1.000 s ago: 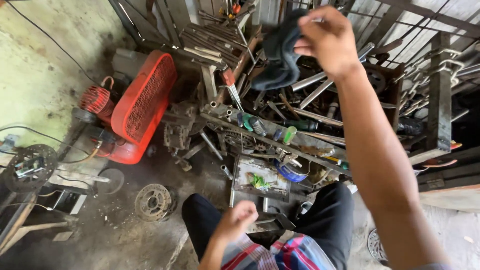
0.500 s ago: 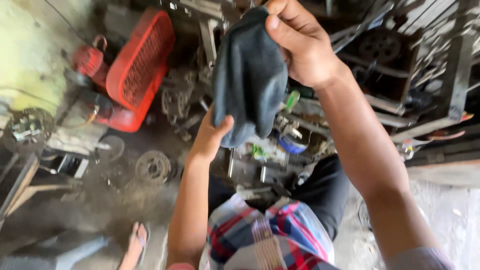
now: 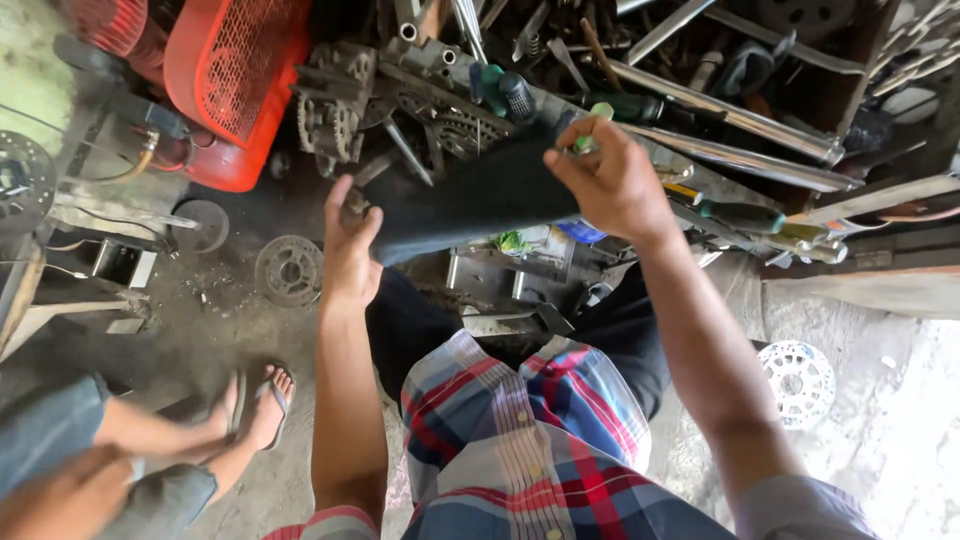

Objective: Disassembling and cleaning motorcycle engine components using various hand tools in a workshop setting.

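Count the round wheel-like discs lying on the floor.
4: a dark disc at far left, two left of the left hand, one white at right. The clutter may hide others.

Below the dark sheet I am holding up, I see one small packet (image 3: pixel 515 242), green and white, lying among the metal parts, with a blue wrapper (image 3: pixel 583 233) just beside it. No signs or screens show.
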